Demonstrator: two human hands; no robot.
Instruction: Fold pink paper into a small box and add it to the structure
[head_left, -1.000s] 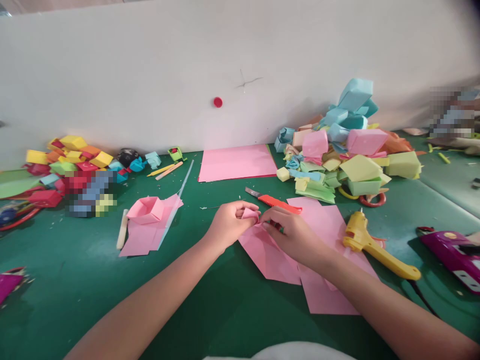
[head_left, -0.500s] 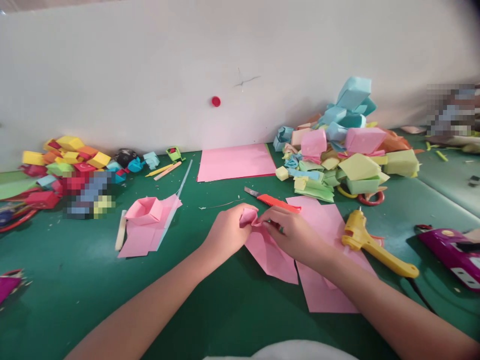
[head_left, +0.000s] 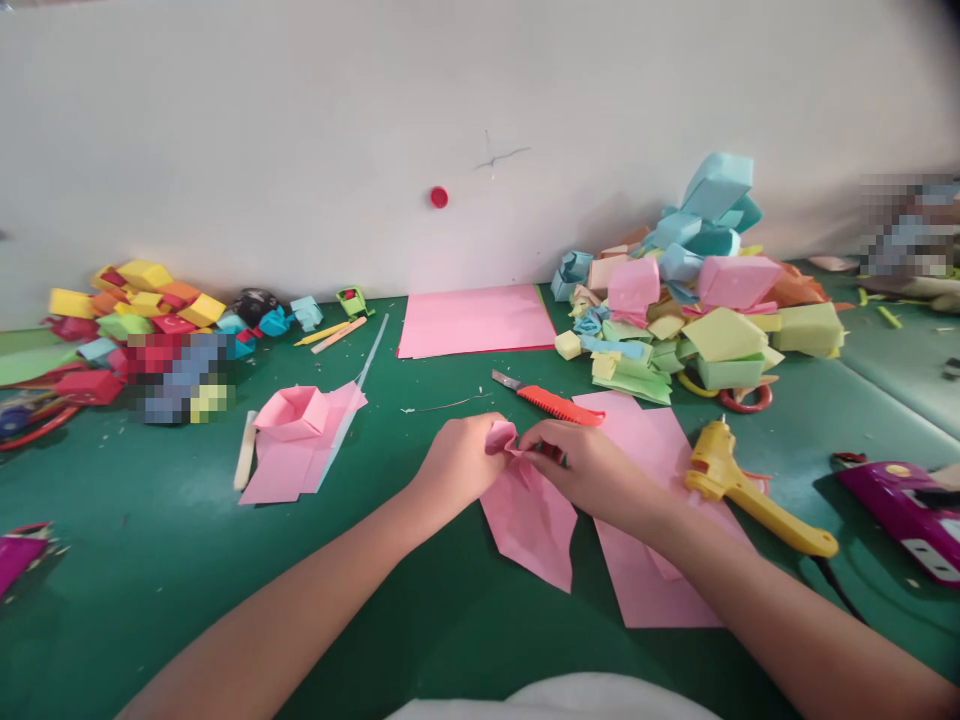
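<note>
My left hand point(head_left: 457, 465) and my right hand point(head_left: 589, 470) meet at the middle of the green table point(head_left: 420, 620), both pinching the rolled top end of a pink paper sheet point(head_left: 529, 515). The sheet's lower part hangs down toward me in a point. More flat pink sheets point(head_left: 652, 560) lie under my right forearm. An orange utility knife point(head_left: 551, 400) lies just beyond my hands.
A yellow glue gun point(head_left: 739, 485) lies right of my hands, a purple tool point(head_left: 900, 505) farther right. A pile of coloured folded papers point(head_left: 697, 300) sits back right, coloured paper boxes point(head_left: 142, 310) back left. A pink folded box point(head_left: 296, 415) and a pink sheet stack point(head_left: 476, 320) lie nearby.
The pink sheet has been gathered and rolled tighter between my fingers. Its loose lower part has swung in, now narrower and pointing toward me. My hands stayed in about the same place.
</note>
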